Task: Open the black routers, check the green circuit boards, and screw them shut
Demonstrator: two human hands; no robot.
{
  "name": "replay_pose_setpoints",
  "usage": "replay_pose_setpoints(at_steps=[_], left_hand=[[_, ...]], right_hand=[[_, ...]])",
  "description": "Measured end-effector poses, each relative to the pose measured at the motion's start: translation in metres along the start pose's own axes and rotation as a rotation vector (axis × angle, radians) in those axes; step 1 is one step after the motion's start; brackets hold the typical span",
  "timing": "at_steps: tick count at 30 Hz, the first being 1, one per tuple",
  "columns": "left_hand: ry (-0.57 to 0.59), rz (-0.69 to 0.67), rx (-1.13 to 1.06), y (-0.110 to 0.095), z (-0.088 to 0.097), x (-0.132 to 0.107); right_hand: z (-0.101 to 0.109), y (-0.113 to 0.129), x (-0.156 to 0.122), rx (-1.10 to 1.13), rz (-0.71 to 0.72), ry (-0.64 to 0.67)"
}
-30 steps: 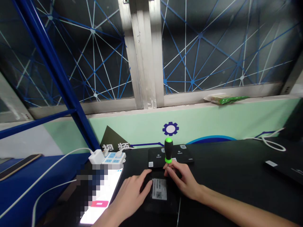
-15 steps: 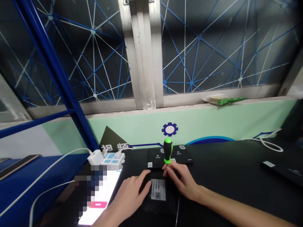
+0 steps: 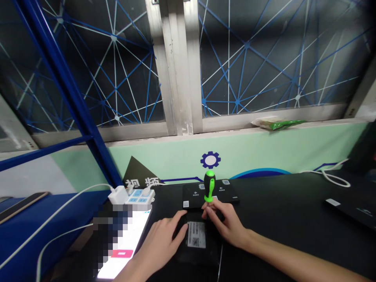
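A screwdriver [image 3: 209, 185] with a black and bright green handle stands nearly upright, its tip hidden behind fingers. The thumb and fingers of my right hand [image 3: 226, 221] pinch it low, just below the handle. Under both hands lies a flat black device [image 3: 190, 256] with a white printed label [image 3: 196, 235]. My left hand [image 3: 164, 239] rests along the device's left side, index finger stretched to its far edge and thumb beside the label. That hand's other fingers are partly hidden.
Flat black boxes [image 3: 192, 194] lie behind the device. At left are a lit screen [image 3: 126, 243], a white power strip [image 3: 141, 197] with a charger [image 3: 118, 195], and cables. Another black box [image 3: 352, 211] and a white cable [image 3: 336, 180] sit at right. A green packet [image 3: 277, 124] lies on the sill.
The screwdriver handle has turned a little, showing its green stripe nearer the middle, and its top has shifted slightly right. My left hand and the device stay in place.
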State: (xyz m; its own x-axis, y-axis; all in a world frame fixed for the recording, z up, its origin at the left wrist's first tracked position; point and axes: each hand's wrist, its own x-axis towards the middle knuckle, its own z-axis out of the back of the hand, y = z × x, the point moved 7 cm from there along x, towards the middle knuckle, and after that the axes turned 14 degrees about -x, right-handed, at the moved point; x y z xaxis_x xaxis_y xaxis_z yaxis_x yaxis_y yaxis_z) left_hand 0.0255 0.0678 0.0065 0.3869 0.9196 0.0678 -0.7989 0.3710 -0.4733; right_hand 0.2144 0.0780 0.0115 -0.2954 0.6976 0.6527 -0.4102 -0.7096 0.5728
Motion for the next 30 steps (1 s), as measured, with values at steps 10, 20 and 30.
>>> replay_pose_setpoints(at_steps=[10, 20, 30], left_hand=[[0.004, 0.003, 0.007, 0.0012, -0.0008, -0.0009], [0.011, -0.007, 0.004, 0.0018, -0.0019, 0.0006], [0.000, -0.001, 0.013, 0.0008, -0.0003, -0.0006]], right_hand=[[-0.0026, -0.0027, -0.0009, 0.027, -0.021, 0.022], [-0.0041, -0.0022, -0.0012, 0.023, 0.000, 0.020], [-0.0035, -0.0009, -0.0001, 0.015, -0.020, 0.021]])
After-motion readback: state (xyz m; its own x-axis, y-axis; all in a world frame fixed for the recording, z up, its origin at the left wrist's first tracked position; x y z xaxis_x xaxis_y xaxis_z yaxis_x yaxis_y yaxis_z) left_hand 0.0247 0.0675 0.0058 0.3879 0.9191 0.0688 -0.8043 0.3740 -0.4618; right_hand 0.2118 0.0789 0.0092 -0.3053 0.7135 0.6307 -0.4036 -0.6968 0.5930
